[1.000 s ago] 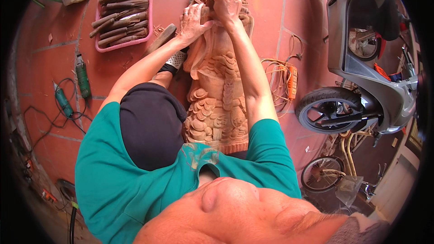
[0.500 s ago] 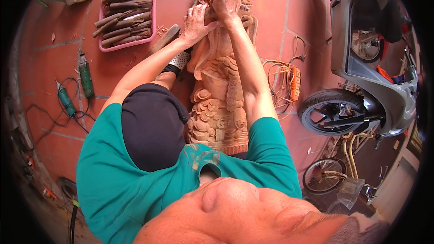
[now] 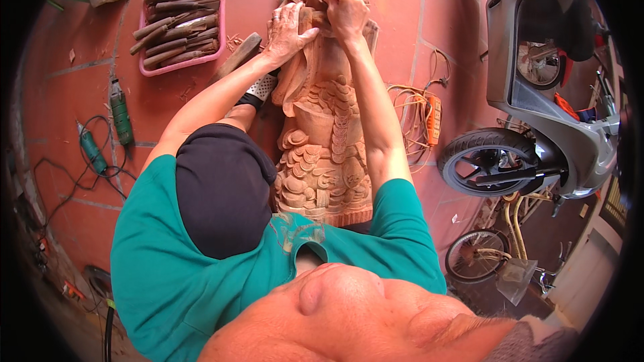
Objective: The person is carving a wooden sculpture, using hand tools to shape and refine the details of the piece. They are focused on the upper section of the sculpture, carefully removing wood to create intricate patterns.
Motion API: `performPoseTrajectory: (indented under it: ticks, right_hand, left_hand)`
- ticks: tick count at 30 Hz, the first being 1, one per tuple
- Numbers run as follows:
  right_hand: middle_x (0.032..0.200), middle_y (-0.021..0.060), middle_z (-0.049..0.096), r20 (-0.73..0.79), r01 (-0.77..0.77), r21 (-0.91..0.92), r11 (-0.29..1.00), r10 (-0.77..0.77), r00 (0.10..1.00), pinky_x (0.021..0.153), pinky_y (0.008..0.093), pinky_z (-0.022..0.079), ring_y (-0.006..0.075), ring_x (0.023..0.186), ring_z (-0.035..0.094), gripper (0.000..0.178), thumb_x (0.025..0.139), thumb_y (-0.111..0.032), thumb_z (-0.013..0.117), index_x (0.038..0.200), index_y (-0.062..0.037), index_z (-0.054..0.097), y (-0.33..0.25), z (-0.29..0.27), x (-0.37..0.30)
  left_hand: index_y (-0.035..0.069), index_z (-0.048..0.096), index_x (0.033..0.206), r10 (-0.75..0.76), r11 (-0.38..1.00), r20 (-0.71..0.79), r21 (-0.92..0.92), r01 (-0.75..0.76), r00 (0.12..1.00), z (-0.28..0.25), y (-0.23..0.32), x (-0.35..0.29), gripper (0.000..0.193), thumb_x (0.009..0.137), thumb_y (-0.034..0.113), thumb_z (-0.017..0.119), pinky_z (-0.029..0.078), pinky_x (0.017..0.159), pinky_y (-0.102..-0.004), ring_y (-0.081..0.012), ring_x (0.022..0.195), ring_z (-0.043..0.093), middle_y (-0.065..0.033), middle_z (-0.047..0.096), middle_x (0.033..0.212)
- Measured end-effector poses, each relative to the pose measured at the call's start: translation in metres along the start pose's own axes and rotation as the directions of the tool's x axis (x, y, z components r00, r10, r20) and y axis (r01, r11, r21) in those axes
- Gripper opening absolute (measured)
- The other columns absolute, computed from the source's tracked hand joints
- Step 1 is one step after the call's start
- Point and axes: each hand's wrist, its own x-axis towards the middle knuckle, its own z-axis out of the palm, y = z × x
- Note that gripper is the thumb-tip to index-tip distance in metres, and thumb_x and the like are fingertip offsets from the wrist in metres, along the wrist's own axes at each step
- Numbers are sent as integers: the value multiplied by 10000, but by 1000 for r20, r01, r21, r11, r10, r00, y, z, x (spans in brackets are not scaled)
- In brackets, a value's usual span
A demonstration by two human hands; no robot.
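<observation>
A carved wooden statue (image 3: 320, 110) of a bearded figure lies lengthwise in front of me, its head at the far end and its base near my lap. My left hand (image 3: 287, 33) rests on the statue's upper left side, fingers stretched out and thumb apart. Over the chest, just below the beard, my right hand (image 3: 347, 15) is closed in a fist. Whatever it grips is hidden by the fingers.
Left on the red tiled floor sits a pink basket (image 3: 143, 60) of carving tools, with two green power tools (image 3: 121, 114) and cords nearer. A wooden mallet-like piece (image 3: 236, 57) lies beside my foot. An orange power strip (image 3: 434, 121), motorbike (image 3: 500, 100) and bicycle (image 3: 476, 255) are right.
My right hand has shifted slightly right and nearer over the statue's chest, still closed. My left hand stays about where it was. The whole view has shifted a little.
</observation>
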Motion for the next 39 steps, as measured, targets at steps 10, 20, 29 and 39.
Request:
performPoseTrajectory:
  ticks: [10,20,29,39]
  right_hand:
    - [841,49,645,17,-42,82,996,41,999,703,410,519,263,859,647,128,808,-221,730,770,-105,690,18,-24,-25]
    - [827,58,654,-49,-180,153,972,189,981,697,417,515,270,860,650,145,796,-226,744,736,-105,692,7,-12,-11]
    - [851,56,642,-49,-185,200,962,198,979,699,392,511,257,829,642,111,792,-183,754,758,-104,684,13,-18,-35]
    - [860,67,652,-148,-208,89,974,220,964,679,414,521,275,834,653,124,815,-206,727,765,-101,682,18,-6,-2]
  left_hand:
    - [19,433,1397,38,999,18,-17,-38,999,-5,-5,0,758,847,480,678,335,1086,-489,-366,1280,412,-174,463,1380]
    - [19,437,1395,-20,998,30,-58,21,999,2,-1,2,796,816,506,685,311,1094,-497,-372,1301,388,-175,465,1389]
    - [27,436,1400,17,1000,24,-11,-17,1000,2,-13,1,806,822,535,675,327,1087,-502,-364,1304,393,-167,455,1401]
    - [25,426,1410,9,999,40,-34,-7,999,6,-4,3,816,828,543,668,335,1077,-516,-368,1321,373,-169,442,1412]
